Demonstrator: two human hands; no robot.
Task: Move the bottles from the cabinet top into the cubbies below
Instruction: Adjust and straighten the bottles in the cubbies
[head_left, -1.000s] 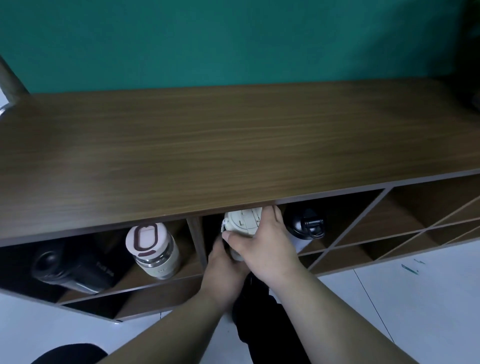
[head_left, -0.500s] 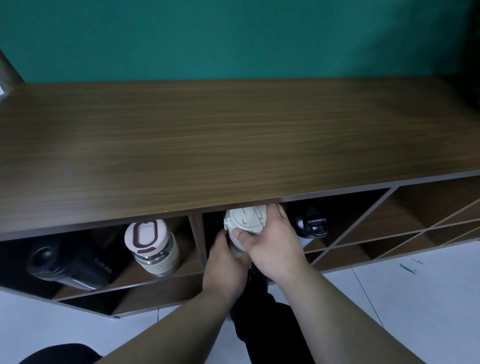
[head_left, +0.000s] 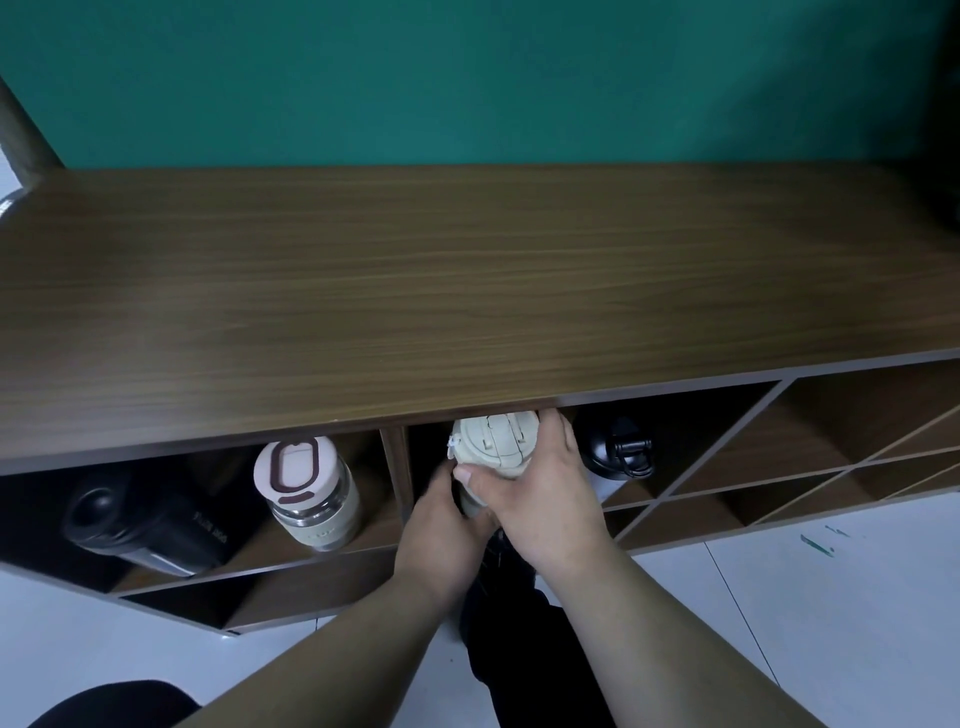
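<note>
While both hands (head_left: 540, 499) apparently grip a cream bottle (head_left: 491, 452), the wooden cabinet top (head_left: 467, 291) meets a teal wall (head_left: 467, 78).

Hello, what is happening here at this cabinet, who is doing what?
A person is putting bottles into the cubbies under the cabinet top. Both hands, the left hand and the right hand, hold a cream bottle at the mouth of a middle cubby. A black bottle stands to its right. In the cubby to the left are a pink-lidded bottle and a dark bottle. No bottles show on the top.

left hand (head_left: 439, 530), right hand (head_left: 540, 488) (fingers curled), together
</note>
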